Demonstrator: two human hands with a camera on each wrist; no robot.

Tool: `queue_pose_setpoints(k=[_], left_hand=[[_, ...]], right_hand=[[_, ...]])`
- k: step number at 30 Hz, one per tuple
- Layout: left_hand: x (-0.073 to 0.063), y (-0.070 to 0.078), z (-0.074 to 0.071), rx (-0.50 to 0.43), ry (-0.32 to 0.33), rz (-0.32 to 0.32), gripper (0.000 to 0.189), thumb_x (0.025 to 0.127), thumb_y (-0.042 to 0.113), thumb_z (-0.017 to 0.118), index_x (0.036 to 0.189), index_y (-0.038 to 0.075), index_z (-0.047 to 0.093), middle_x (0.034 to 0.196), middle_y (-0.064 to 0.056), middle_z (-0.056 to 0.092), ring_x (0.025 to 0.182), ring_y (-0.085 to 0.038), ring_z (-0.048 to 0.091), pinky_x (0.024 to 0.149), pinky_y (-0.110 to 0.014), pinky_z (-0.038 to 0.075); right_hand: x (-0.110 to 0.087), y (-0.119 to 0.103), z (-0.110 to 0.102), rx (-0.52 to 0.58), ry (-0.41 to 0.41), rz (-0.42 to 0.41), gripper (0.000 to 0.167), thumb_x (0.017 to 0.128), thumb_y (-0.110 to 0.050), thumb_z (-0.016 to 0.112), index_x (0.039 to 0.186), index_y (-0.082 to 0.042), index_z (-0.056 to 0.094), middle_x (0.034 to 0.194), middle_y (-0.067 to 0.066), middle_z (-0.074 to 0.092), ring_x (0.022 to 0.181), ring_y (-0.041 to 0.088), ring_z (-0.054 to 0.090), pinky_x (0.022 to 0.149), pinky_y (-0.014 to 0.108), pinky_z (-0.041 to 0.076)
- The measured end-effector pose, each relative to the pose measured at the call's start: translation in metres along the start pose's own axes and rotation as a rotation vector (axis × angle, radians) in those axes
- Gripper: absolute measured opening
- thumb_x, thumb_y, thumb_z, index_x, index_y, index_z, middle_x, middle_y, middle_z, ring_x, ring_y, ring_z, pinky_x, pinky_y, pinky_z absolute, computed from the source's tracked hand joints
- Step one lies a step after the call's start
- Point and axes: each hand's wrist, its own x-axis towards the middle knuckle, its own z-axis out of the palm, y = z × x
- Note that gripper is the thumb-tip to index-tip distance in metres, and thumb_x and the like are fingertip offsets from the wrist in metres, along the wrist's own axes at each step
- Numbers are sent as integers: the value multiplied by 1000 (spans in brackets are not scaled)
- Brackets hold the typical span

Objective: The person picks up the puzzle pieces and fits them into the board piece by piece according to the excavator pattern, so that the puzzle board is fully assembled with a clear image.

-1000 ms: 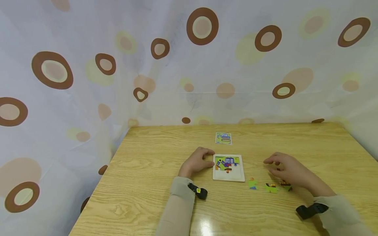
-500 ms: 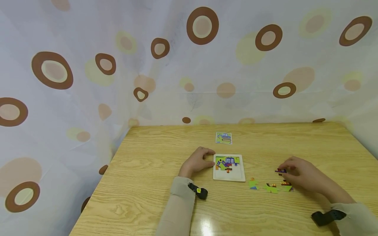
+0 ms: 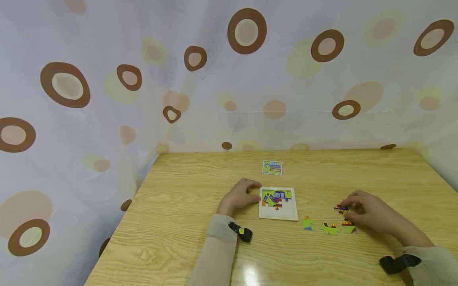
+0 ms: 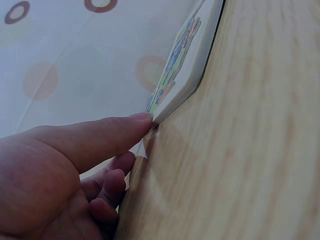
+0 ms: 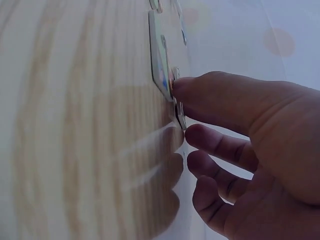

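A white-framed jigsaw tray (image 3: pixel 279 214) lies on the table, its upper part filled with a blue digger picture. My left hand (image 3: pixel 239 196) touches its left side, thumb on the edge and forefinger by the far left corner. In the left wrist view the thumb tip meets the tray's rim (image 4: pixel 177 102). Right of the tray, my right hand (image 3: pixel 372 214) pinches a dark purple and red puzzle piece (image 3: pixel 341 208) between thumb and forefinger, low over the table. Just nearer me lies a green piece with orange (image 3: pixel 348 227), partly behind the thumb in the right wrist view.
Two more loose pieces lie right of the tray: a green and blue piece (image 3: pixel 308 223) and a green piece with a dark edge (image 3: pixel 330 228). Behind the tray is a small digger picture card (image 3: pixel 272 167). A patterned curtain (image 3: pixel 200 91) borders the wooden table (image 3: pixel 171 246).
My right hand has moved right and toward me from the space near the tray to the dark purple and red piece, and now pinches it. My left hand has stayed at the tray.
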Motion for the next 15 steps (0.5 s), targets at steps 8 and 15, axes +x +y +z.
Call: queue_pose_setpoints(k=[8,15], left_hand=[[-1,2,-1,-8,2,-9,41,92,22,73,131,17,64,114,-1,50,96,-16,44,85,-31,41],[-3,4,-1,1,1,-5,41,92,21,73,132,16,64,115,-1,50,95,-16,44,85,-30,40]], right_hand=[[2,-4,-3,6,-24,36,22,85,-17,79,105,-12,72,98,-5,57,75,3,46,63,27,44],[2,-7,-2,16,-19,18,20,84,-14,79,103,-11,72,94,-6,56,72,2,45,60,27,42]])
